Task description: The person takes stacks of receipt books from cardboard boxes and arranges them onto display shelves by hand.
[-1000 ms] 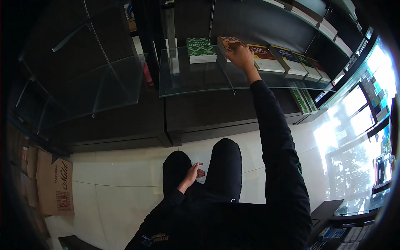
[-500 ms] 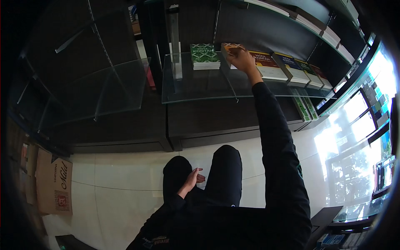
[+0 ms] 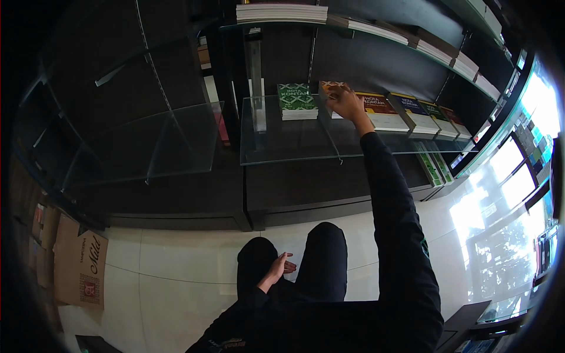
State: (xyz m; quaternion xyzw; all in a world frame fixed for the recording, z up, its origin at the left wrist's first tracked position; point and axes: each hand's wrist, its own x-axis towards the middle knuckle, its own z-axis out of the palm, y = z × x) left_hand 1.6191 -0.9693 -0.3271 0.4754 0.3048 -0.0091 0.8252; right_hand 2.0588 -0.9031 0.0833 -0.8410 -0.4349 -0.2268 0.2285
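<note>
On the glass shelf, my right hand (image 3: 347, 103) reaches forward with curled fingers gripping the right side of an orange receipt book stack (image 3: 332, 88), covering part of it. To its left lies a green "Nota Kontan" stack (image 3: 297, 100). Close on its right is a red-brown "Nota Kontan" stack (image 3: 379, 107). My left hand (image 3: 280, 269) rests over my lap, between the knees, with its fingers stretched out and nothing in them.
Further right are a dark blue stack (image 3: 414, 110) and more receipt books (image 3: 438, 117). The glass shelf (image 3: 282, 150) has an exposed front edge. White-edged stacks (image 3: 282, 14) line the shelf above. A cardboard box (image 3: 79, 265) stands on the floor at left.
The view has tilted up, so the shelf sits lower and more of the upper shelf shows. My right hand stays at the orange stack, its fingers slightly shifted. The left hand keeps its pose.
</note>
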